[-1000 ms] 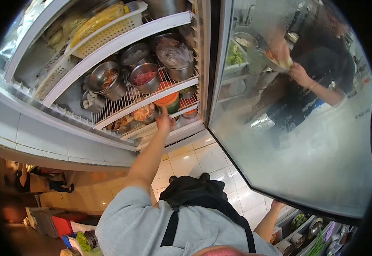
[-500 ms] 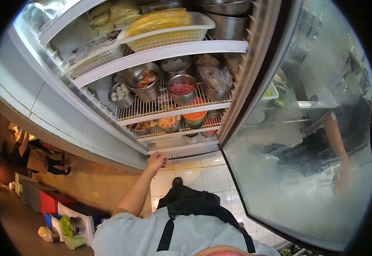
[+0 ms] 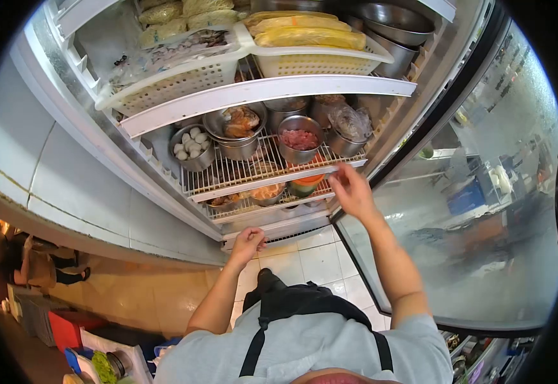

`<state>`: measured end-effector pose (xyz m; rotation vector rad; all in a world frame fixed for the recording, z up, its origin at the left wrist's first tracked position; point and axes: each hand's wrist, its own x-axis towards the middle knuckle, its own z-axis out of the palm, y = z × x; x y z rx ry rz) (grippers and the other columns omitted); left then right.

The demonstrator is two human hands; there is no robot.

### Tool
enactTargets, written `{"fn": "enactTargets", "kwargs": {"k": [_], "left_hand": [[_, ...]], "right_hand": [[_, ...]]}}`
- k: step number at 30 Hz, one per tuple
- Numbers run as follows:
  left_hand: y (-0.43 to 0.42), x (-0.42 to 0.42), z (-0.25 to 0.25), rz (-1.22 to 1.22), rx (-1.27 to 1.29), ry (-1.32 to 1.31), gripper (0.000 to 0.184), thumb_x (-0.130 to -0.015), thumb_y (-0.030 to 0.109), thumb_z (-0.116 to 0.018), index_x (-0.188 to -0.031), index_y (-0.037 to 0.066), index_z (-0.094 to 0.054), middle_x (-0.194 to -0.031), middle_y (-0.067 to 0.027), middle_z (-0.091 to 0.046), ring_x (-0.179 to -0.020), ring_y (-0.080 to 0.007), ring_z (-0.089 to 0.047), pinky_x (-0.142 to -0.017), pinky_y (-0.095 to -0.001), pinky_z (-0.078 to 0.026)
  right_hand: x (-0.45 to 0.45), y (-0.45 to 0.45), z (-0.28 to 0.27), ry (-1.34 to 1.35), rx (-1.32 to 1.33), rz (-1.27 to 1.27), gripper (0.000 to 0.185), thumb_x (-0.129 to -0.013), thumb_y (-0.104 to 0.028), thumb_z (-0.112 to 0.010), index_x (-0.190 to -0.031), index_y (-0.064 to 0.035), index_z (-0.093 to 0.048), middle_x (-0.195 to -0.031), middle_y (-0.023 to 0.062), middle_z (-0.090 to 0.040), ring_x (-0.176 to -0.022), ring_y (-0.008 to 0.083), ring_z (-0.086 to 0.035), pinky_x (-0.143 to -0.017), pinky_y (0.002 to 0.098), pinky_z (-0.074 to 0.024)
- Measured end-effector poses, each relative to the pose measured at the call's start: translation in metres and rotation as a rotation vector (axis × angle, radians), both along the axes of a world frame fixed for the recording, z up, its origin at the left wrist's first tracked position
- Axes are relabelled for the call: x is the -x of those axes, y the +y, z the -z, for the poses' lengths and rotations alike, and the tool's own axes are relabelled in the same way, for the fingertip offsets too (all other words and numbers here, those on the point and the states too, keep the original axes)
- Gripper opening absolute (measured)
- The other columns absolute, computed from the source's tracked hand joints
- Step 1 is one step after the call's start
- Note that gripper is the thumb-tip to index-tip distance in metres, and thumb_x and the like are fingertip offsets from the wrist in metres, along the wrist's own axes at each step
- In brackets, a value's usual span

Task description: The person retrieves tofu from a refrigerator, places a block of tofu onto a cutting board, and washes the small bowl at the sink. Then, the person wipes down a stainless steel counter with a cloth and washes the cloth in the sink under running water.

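Note:
My right hand (image 3: 352,191) is raised at the right end of the fridge shelf (image 3: 272,180), fingers partly spread and nothing seen in them. Lower and to the left, my left hand (image 3: 248,245) hangs in front of the fridge's bottom edge with its fingers curled; whether it holds anything is hidden. On the middle shelf stand a steel pot of white balls (image 3: 191,147), a bowl with browned meat (image 3: 239,121), a pot of pink meat (image 3: 299,139) and a pot topped by a plastic bag (image 3: 350,123). An orange-rimmed green container (image 3: 306,185) sits one shelf below.
The glass door (image 3: 471,211) stands open on the right. Above are white baskets (image 3: 320,64) with yellow packs and steel bowls (image 3: 395,24). A tiled wall (image 3: 87,185) curves along the left. Another person (image 3: 39,265) is at the far left, beyond a red box (image 3: 71,328).
My right hand has come up from the door side to the shelf. My left hand dropped away from the lower shelf earlier and has moved slightly right. The view has shifted toward the shelves.

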<state>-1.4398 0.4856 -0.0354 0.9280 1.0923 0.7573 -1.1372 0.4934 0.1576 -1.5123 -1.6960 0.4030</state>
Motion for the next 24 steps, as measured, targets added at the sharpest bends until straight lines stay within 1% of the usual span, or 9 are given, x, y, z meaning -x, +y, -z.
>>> {"fn": "enactTargets", "kwargs": {"k": [5,8,11,14,16,17,21,22,24], "left_hand": [[0.018,0.026,-0.080,-0.053,-0.156,-0.081,0.009,-0.094,0.011,-0.057,-0.099,0.003,-0.057,-0.083,-0.0061,-0.065,-0.070,-0.0112,-0.060,-0.062,-0.0230,-0.047],[0.039,0.046,-0.110,-0.145,-0.479,-0.065,0.011,-0.092,0.011,-0.060,-0.099,0.003,-0.059,-0.084,-0.0045,-0.065,-0.073,-0.0103,-0.059,-0.065,-0.0232,-0.046],[0.068,0.059,-0.133,-0.239,-0.814,0.215,0.018,-0.088,0.012,-0.064,-0.101,0.001,-0.061,-0.086,-0.0063,-0.066,-0.078,-0.0138,-0.061,-0.069,-0.0259,-0.047],[0.091,0.058,-0.149,-0.235,-1.002,0.473,0.025,-0.087,0.012,-0.065,-0.109,-0.001,-0.061,-0.095,-0.0108,-0.067,-0.089,-0.0178,-0.063,-0.078,-0.0281,-0.048],[0.102,0.049,-0.151,-0.241,-1.029,0.622,0.041,-0.082,0.022,-0.070,-0.116,0.001,-0.060,-0.109,-0.0195,-0.063,-0.101,-0.0332,-0.061,-0.087,-0.0385,-0.047],[0.106,0.044,-0.155,-0.182,-1.003,0.654,0.056,-0.083,0.028,-0.070,-0.126,-0.002,-0.053,-0.122,-0.0235,-0.057,-0.113,-0.0376,-0.055,-0.094,-0.0403,-0.044],[0.135,0.025,-0.144,-0.138,-1.178,0.897,0.077,-0.085,0.030,-0.066,-0.140,-0.010,-0.031,-0.131,-0.0299,-0.049,-0.122,-0.0410,-0.049,-0.099,-0.0397,-0.042],[0.138,0.020,-0.142,-0.130,-1.180,0.899,0.077,-0.085,0.030,-0.066,-0.140,-0.010,-0.031,-0.131,-0.0299,-0.049,-0.122,-0.0410,-0.049,-0.099,-0.0397,-0.042],[0.139,0.009,-0.144,-0.090,-0.845,0.684,0.082,-0.084,0.030,-0.066,-0.143,-0.009,-0.024,-0.134,-0.0308,-0.047,-0.123,-0.0406,-0.049,-0.101,-0.0381,-0.040]], "right_hand": [[0.031,0.050,-0.010,-0.237,0.017,0.060,0.040,-0.089,-0.026,-0.062,-0.124,-0.0105,-0.052,-0.079,0.0147,-0.066,-0.068,0.0309,-0.065,-0.059,0.0393,-0.0502],[0.028,0.071,0.012,-0.339,0.040,0.108,0.038,-0.089,-0.031,-0.063,-0.120,-0.0135,-0.052,-0.072,0.0146,-0.065,-0.066,0.0363,-0.064,-0.057,0.0447,-0.0496],[0.020,0.073,0.017,-0.338,0.009,0.195,0.034,-0.088,-0.033,-0.063,-0.114,-0.0135,-0.053,-0.068,0.0140,-0.065,-0.066,0.0389,-0.064,-0.056,0.0479,-0.0489],[0.015,0.070,0.027,-0.294,0.005,0.258,0.033,-0.089,-0.030,-0.062,-0.115,-0.0129,-0.051,-0.070,0.0155,-0.065,-0.067,0.0407,-0.064,-0.057,0.0501,-0.0487],[0.018,0.068,0.036,-0.212,-0.022,0.363,0.042,-0.089,-0.029,-0.059,-0.127,-0.0168,-0.044,-0.071,0.0171,-0.066,-0.066,0.0430,-0.063,-0.059,0.0524,-0.0494],[0.026,0.058,0.026,-0.151,-0.007,0.350,0.049,-0.087,-0.020,-0.060,-0.131,-0.0117,-0.041,-0.080,0.0179,-0.067,-0.070,0.0394,-0.064,-0.062,0.0465,-0.0490],[0.025,0.025,0.031,0.123,0.081,0.150,0.054,-0.086,-0.015,-0.061,-0.136,-0.0085,-0.039,-0.081,0.0109,-0.066,-0.066,0.0181,-0.061,-0.061,0.0303,-0.0471],[0.020,0.019,0.029,0.129,0.082,0.155,0.054,-0.086,-0.015,-0.061,-0.136,-0.0085,-0.039,-0.081,0.0109,-0.066,-0.066,0.0181,-0.061,-0.061,0.0303,-0.0471],[0.012,0.005,0.021,0.273,0.191,0.050,0.051,-0.088,-0.012,-0.061,-0.135,-0.0073,-0.041,-0.082,0.0066,-0.064,-0.067,0.0105,-0.057,-0.060,0.0261,-0.0462]]}}
